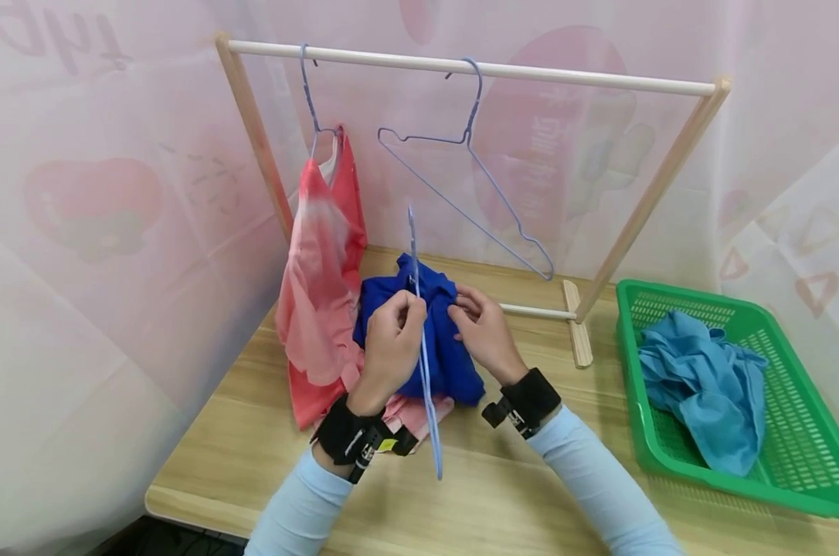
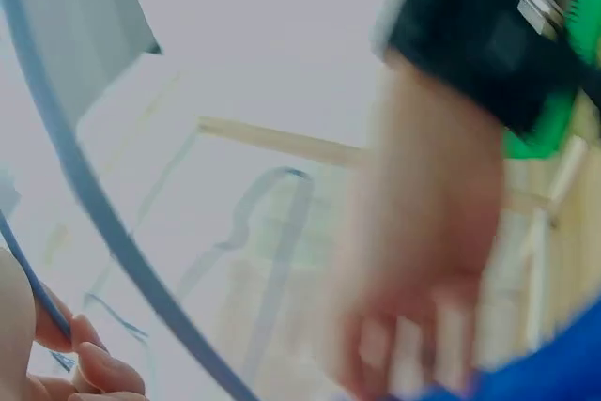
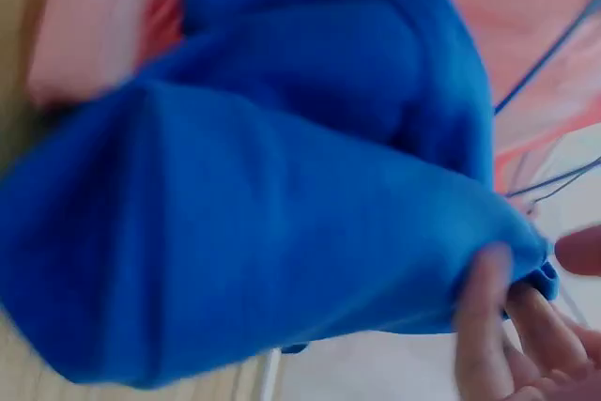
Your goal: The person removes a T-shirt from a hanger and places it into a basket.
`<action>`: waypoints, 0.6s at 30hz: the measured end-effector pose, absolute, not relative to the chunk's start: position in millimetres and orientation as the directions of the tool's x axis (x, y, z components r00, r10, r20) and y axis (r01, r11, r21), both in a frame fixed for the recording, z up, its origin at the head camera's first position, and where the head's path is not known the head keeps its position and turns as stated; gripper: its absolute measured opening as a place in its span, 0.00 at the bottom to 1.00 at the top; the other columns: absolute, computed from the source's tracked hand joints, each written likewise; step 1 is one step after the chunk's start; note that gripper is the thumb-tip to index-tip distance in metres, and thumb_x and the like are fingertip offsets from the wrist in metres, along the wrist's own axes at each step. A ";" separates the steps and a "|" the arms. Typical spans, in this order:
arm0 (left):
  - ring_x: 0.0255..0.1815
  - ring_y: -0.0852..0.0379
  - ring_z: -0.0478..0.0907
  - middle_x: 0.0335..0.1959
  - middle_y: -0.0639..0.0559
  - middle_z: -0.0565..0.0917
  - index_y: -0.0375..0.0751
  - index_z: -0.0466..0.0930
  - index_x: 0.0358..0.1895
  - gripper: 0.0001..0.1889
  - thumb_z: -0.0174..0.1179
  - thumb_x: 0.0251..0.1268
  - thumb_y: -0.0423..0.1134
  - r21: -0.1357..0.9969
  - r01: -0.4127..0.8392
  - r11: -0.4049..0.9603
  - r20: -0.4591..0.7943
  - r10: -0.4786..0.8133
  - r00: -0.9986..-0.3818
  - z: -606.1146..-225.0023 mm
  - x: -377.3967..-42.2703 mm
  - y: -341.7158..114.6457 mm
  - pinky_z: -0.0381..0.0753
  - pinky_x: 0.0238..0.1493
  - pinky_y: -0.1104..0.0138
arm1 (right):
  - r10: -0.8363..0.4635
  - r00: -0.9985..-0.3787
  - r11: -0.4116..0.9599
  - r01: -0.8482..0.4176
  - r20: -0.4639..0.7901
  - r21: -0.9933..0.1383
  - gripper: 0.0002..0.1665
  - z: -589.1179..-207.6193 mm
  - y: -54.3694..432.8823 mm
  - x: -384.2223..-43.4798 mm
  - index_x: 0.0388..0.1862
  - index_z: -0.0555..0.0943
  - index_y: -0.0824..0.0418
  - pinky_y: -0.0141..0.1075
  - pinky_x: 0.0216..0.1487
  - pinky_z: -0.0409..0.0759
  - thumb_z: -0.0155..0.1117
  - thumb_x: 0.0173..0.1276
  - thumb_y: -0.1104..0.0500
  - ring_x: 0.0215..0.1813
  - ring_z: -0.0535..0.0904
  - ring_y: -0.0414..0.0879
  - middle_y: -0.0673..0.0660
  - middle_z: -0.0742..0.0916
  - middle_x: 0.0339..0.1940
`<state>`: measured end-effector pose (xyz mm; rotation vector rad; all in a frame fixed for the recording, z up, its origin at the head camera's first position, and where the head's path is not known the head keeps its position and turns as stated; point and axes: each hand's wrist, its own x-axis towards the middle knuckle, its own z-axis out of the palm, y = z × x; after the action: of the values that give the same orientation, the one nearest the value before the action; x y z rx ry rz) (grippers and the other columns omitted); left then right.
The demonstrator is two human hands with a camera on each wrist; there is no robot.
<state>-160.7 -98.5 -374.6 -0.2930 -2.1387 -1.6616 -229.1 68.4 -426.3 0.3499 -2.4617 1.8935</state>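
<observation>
My left hand [image 1: 395,336] grips a light blue wire hanger [image 1: 428,386] near its neck. The hanger stands edge-on to the head view, its hook pointing up and away. Beside it, my right hand [image 1: 487,332] pinches the upper right edge of a bunched royal blue garment [image 1: 454,363]. In the right wrist view the garment [image 3: 282,223] drapes down in folds, with the right fingers [image 3: 484,326] at its edge. Part of the garment lies behind the hanger and left hand. The left wrist view shows the hanger wire [image 2: 122,241] close up and the right hand [image 2: 423,232] blurred.
A wooden rack [image 1: 419,58] stands behind, carrying a pink-and-red garment [image 1: 322,286] on a hanger at left and a bare blue hanger [image 1: 461,139]. At right a green basket [image 1: 631,401] holds a teal cloth [image 1: 704,386]. Light pink cloth [image 1: 433,417] lies below the blue garment.
</observation>
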 end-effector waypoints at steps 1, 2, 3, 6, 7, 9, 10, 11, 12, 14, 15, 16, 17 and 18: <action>0.17 0.61 0.61 0.18 0.55 0.66 0.34 0.78 0.31 0.15 0.52 0.79 0.37 0.870 0.427 0.245 0.459 -0.087 -0.884 -369.1 -156.1 -99.9 0.58 0.22 0.70 | -0.185 -0.972 0.266 -0.191 0.144 -0.945 0.29 -427.9 66.5 -232.9 0.76 0.74 0.58 0.47 0.58 0.87 0.61 0.78 0.59 0.63 0.85 0.52 0.63 0.85 0.67; 0.17 0.62 0.61 0.18 0.54 0.66 0.34 0.77 0.30 0.15 0.52 0.79 0.36 0.868 0.442 0.227 0.470 -0.086 -0.879 -363.6 -151.7 -101.5 0.58 0.22 0.70 | -0.209 -0.969 0.300 -0.194 0.133 -0.934 0.34 -429.8 64.9 -236.2 0.80 0.70 0.57 0.50 0.66 0.83 0.62 0.77 0.58 0.70 0.82 0.54 0.62 0.82 0.73; 0.17 0.62 0.60 0.18 0.54 0.65 0.34 0.76 0.30 0.15 0.52 0.79 0.36 0.865 0.455 0.212 0.479 -0.079 -0.874 -357.9 -147.3 -103.3 0.57 0.21 0.70 | -0.229 -0.966 0.336 -0.195 0.121 -0.921 0.39 -432.0 63.2 -239.6 0.83 0.66 0.55 0.53 0.73 0.77 0.63 0.75 0.56 0.77 0.76 0.54 0.62 0.78 0.77; 0.18 0.62 0.60 0.20 0.53 0.65 0.33 0.75 0.30 0.15 0.51 0.79 0.35 0.856 0.484 0.181 0.500 -0.050 -0.865 -341.9 -136.5 -108.2 0.57 0.22 0.70 | -0.285 -0.956 0.480 -0.208 0.072 -0.852 0.57 -442.6 56.6 -249.5 0.89 0.50 0.53 0.56 0.83 0.63 0.69 0.70 0.45 0.86 0.61 0.56 0.62 0.65 0.86; 0.19 0.61 0.60 0.21 0.52 0.65 0.33 0.74 0.30 0.15 0.50 0.80 0.36 0.852 0.494 0.173 0.507 -0.040 -0.861 -336.6 -133.8 -109.4 0.57 0.22 0.70 | -0.304 -0.951 0.529 -0.216 0.054 -0.821 0.64 -446.8 53.3 -252.5 0.90 0.44 0.53 0.58 0.83 0.61 0.71 0.68 0.39 0.88 0.58 0.58 0.62 0.60 0.88; 0.19 0.60 0.61 0.22 0.52 0.66 0.32 0.73 0.30 0.16 0.49 0.80 0.36 0.840 0.519 0.157 0.529 -0.026 -0.848 -326.5 -131.7 -111.1 0.58 0.22 0.69 | -0.328 -0.945 0.618 -0.228 0.017 -0.753 0.76 -454.7 44.7 -257.6 0.89 0.35 0.53 0.62 0.84 0.57 0.73 0.61 0.30 0.89 0.51 0.59 0.62 0.52 0.90; 0.19 0.59 0.61 0.22 0.52 0.66 0.32 0.73 0.30 0.16 0.49 0.81 0.36 0.834 0.531 0.149 0.540 -0.023 -0.842 -321.3 -132.2 -111.5 0.58 0.22 0.69 | -0.334 -0.942 0.661 -0.237 0.003 -0.713 0.80 -459.3 39.5 -260.1 0.89 0.32 0.54 0.65 0.83 0.56 0.73 0.58 0.26 0.90 0.47 0.60 0.62 0.49 0.90; 0.18 0.59 0.62 0.22 0.52 0.66 0.32 0.72 0.30 0.16 0.48 0.81 0.36 0.827 0.545 0.139 0.553 -0.019 -0.833 -315.9 -133.4 -111.7 0.59 0.22 0.69 | -0.338 -0.941 0.698 -0.246 -0.008 -0.673 0.84 -463.6 34.6 -261.9 0.89 0.30 0.55 0.68 0.82 0.56 0.73 0.55 0.23 0.90 0.45 0.61 0.63 0.47 0.90; 0.18 0.58 0.61 0.21 0.51 0.65 0.30 0.72 0.30 0.17 0.48 0.81 0.37 0.822 0.553 0.135 0.560 -0.012 -0.829 -310.4 -135.8 -112.2 0.58 0.22 0.68 | -0.337 -0.941 0.727 -0.248 -0.019 -0.641 0.86 -468.4 29.1 -263.7 0.88 0.29 0.55 0.71 0.81 0.54 0.72 0.53 0.21 0.90 0.42 0.61 0.62 0.45 0.91; 0.18 0.57 0.62 0.22 0.52 0.65 0.30 0.72 0.31 0.16 0.47 0.81 0.37 0.813 0.565 0.139 0.570 0.009 -0.822 -299.5 -142.1 -112.8 0.59 0.22 0.68 | -0.323 -0.946 0.778 -0.242 -0.039 -0.579 0.88 -477.3 19.2 -265.3 0.88 0.28 0.55 0.76 0.78 0.52 0.71 0.51 0.18 0.91 0.38 0.61 0.61 0.43 0.91; 0.19 0.57 0.62 0.22 0.52 0.66 0.31 0.72 0.32 0.16 0.47 0.81 0.37 0.810 0.569 0.145 0.573 0.019 -0.820 -294.3 -145.7 -113.0 0.59 0.22 0.68 | -0.315 -0.948 0.798 -0.233 -0.054 -0.556 0.89 -481.9 14.8 -266.3 0.88 0.28 0.55 0.77 0.78 0.51 0.70 0.50 0.16 0.91 0.36 0.61 0.60 0.41 0.91; 0.19 0.56 0.62 0.22 0.52 0.66 0.32 0.73 0.32 0.15 0.47 0.81 0.37 0.808 0.568 0.158 0.571 0.029 -0.821 -288.6 -149.2 -113.2 0.59 0.22 0.68 | -0.305 -0.950 0.812 -0.226 -0.062 -0.538 0.90 -486.1 11.1 -267.1 0.88 0.28 0.55 0.78 0.77 0.51 0.70 0.49 0.15 0.91 0.35 0.61 0.60 0.41 0.91; 0.20 0.55 0.62 0.22 0.52 0.66 0.32 0.73 0.33 0.15 0.47 0.81 0.37 0.806 0.569 0.165 0.571 0.038 -0.820 -282.5 -152.8 -113.1 0.60 0.22 0.68 | -0.294 -0.953 0.823 -0.214 -0.073 -0.527 0.90 -489.2 7.9 -267.7 0.88 0.28 0.55 0.78 0.77 0.51 0.69 0.48 0.15 0.91 0.35 0.61 0.60 0.40 0.91; 0.20 0.54 0.63 0.22 0.52 0.66 0.33 0.73 0.33 0.15 0.46 0.81 0.37 0.806 0.565 0.177 0.567 0.042 -0.822 -276.1 -156.4 -113.0 0.60 0.23 0.68 | -0.284 -0.956 0.831 -0.205 -0.078 -0.517 0.89 -493.0 5.0 -269.2 0.88 0.28 0.55 0.79 0.77 0.51 0.69 0.49 0.15 0.91 0.35 0.62 0.60 0.40 0.91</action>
<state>-156.4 -113.0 -276.1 -0.5717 -2.0416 -1.6844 -269.2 5.0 -493.0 0.4232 -3.1506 0.8618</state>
